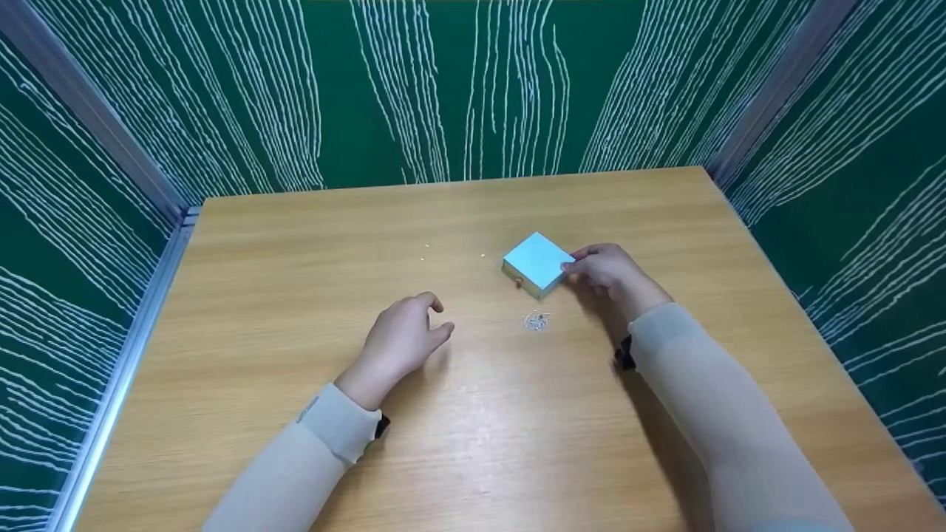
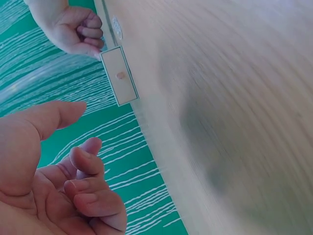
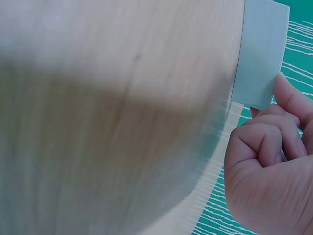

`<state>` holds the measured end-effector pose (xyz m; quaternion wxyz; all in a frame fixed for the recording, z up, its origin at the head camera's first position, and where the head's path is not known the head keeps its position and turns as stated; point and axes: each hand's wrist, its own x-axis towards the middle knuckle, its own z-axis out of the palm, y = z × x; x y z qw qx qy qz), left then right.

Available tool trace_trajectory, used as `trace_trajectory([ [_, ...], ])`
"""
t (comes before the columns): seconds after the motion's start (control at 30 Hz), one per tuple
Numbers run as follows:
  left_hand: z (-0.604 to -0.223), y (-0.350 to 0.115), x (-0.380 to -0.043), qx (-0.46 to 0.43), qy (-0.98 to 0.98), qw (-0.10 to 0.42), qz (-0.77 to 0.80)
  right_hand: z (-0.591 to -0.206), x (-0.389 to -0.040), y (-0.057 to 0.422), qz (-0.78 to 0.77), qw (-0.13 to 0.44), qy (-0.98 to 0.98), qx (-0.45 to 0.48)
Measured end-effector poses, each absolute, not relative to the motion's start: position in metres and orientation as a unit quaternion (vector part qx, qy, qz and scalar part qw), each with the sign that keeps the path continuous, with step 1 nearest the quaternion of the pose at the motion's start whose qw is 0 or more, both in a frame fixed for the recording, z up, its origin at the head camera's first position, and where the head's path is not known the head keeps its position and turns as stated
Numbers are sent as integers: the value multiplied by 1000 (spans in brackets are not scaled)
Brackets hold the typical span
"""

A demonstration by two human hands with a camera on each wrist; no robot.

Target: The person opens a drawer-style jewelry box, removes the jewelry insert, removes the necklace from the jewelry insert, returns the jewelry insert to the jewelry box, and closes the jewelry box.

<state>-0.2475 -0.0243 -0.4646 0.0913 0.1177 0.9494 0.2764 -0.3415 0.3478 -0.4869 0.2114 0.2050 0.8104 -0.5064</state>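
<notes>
A small square box (image 1: 538,258) with a light blue top lies on the table, turned so one corner points at me. Its tan front face carries a small round knob (image 2: 121,75), plain in the left wrist view. My right hand (image 1: 607,272) pinches the box at its right corner, thumb near the top edge and the other fingers curled below, as the right wrist view shows. Over the table to the left, my left hand (image 1: 403,331) holds nothing, its fingers loosely bent and thumb apart. Just in front of the box sits a small shiny, silvery heap (image 1: 536,320), like a fine chain.
Several tiny pale bits, such as one speck (image 1: 482,256), lie left of the box. The wooden table (image 1: 473,443) is walled by green panels (image 1: 510,89) with white streaks, and a metal rail (image 1: 126,355) runs along its left edge.
</notes>
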Motion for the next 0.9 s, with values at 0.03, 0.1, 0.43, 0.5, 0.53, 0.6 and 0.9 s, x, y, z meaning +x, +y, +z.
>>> trace_trajectory([
  [0.03, -465, -26, -247, 117, 949, 90, 277, -487, -342, 348, -507, 210, 810, 208],
  [0.1, -465, -28, -245, 116, 948, 90, 281, -488, -342, 348, -505, 207, 812, 209],
  [0.43, -460, -36, -237, 107, 947, 88, 289, -489, -341, 349, -502, 191, 817, 209],
  [0.5, -459, -37, -236, 106, 947, 88, 289, -488, -340, 348, -504, 191, 816, 208],
  [0.53, -459, -37, -236, 105, 947, 89, 290, -488, -340, 347, -504, 191, 817, 207],
  [0.6, -459, -38, -235, 107, 946, 90, 292, -488, -341, 346, -504, 189, 818, 203],
  [0.9, -461, -40, -232, 111, 945, 92, 294, -490, -343, 336, -512, 186, 816, 194],
])
